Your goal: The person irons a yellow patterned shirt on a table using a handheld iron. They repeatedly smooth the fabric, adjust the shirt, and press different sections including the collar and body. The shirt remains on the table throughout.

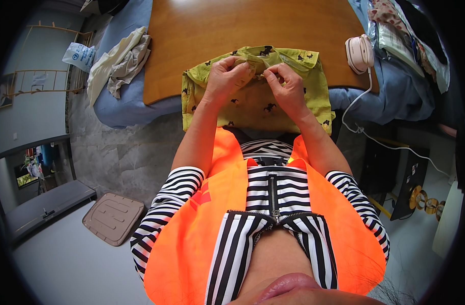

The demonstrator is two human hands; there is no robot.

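Note:
A yellow-green garment (255, 103) printed with small dark animal figures lies over the front edge of a wooden board (251, 26), its lower part hanging towards my lap. Near its upper edge, my left hand (230, 74) pinches a fold of the cloth between thumb and fingers. My right hand (285, 84) grips the same edge a short way to the right, fingertips close together. What exactly sits between the right fingertips is too small to tell. A corner like a collar or sleeve stands up behind both hands.
On the board's right edge stands a pink-and-white handheld iron (360, 53), its white cord (356, 100) running down right. Blue cloth (129, 110) lies under the board. Crumpled cream and grey clothes (127, 65) rest left; bagged folded clothes (402, 42) lie right. A brown lid (113, 218) is lower left.

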